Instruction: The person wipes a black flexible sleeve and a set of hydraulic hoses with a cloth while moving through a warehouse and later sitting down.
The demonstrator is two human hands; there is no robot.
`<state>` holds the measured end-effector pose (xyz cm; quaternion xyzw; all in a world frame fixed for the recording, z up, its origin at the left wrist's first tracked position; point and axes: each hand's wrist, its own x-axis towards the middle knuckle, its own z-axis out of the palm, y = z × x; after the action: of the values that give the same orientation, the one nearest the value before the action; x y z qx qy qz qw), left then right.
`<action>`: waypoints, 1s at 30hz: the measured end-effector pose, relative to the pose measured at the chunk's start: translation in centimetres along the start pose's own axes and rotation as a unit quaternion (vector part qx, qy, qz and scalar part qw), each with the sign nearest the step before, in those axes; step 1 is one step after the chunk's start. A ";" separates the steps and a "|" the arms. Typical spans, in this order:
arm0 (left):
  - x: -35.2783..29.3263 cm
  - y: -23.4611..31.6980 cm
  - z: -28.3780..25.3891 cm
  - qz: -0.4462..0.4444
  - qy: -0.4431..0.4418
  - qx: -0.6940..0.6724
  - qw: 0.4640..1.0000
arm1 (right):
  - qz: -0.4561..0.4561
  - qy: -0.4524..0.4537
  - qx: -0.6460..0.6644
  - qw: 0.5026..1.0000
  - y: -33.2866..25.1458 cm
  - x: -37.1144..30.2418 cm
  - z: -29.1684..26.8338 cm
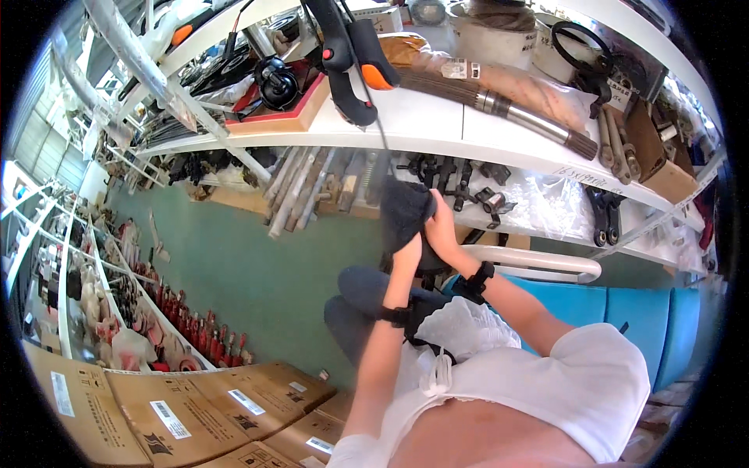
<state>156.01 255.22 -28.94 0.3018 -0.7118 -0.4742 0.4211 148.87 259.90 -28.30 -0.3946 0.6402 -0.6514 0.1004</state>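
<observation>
At centre frame, just below the white shelf edge (499, 140), I hold a dark, soft, knitted-looking fabric piece (404, 212) between both hands. My left hand (407, 253) is curled under it, gripping; my right hand (443, 232) pinches its right side with bent fingers. Ribbed steel shaft (499, 105) lies on the shelf above.

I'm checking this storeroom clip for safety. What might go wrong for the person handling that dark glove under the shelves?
1. The left hand and right hand work the dark glove close under the white shelf; knuckles might knock its edge.
2. The long metal shaft lies near the shelf's front edge; a bump may roll it off.
3. The black-and-orange tool hangs over the hands and might get snagged.
</observation>
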 end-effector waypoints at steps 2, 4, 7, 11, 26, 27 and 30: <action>0.7 -7.9 -0.8 0.019 -0.029 0.070 0.997 | 0.068 -0.011 0.036 0.997 -1.2 -0.3 1.6; 0.8 -6.1 -0.8 -0.055 -0.053 -0.012 0.997 | 0.025 -0.005 0.024 0.999 -0.7 0.2 1.1; 0.8 -9.5 -0.7 0.014 -0.081 0.069 0.994 | 0.026 -0.030 0.022 0.999 -1.7 -0.2 0.5; 0.4 -11.2 -1.0 -0.007 -0.124 0.083 0.989 | -0.100 -0.099 -0.010 0.990 -1.5 -1.8 0.1; -3.3 -8.6 -0.1 -0.410 -0.114 -0.449 0.786 | -0.172 -0.101 -0.128 0.972 -3.0 -4.1 -1.7; -3.5 -8.5 0.0 -0.411 -0.113 -0.450 0.785 | -0.176 -0.115 -0.165 0.964 -2.8 -4.0 -1.8; -4.6 -9.3 0.8 -0.285 -0.135 -0.204 0.927 | -0.179 -0.131 -0.219 0.950 -1.7 -5.2 -2.3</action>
<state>157.69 256.00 -39.16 0.3326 -0.5342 -0.7451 0.2210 151.47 265.23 -28.48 -0.5965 0.6674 -0.4452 -0.0235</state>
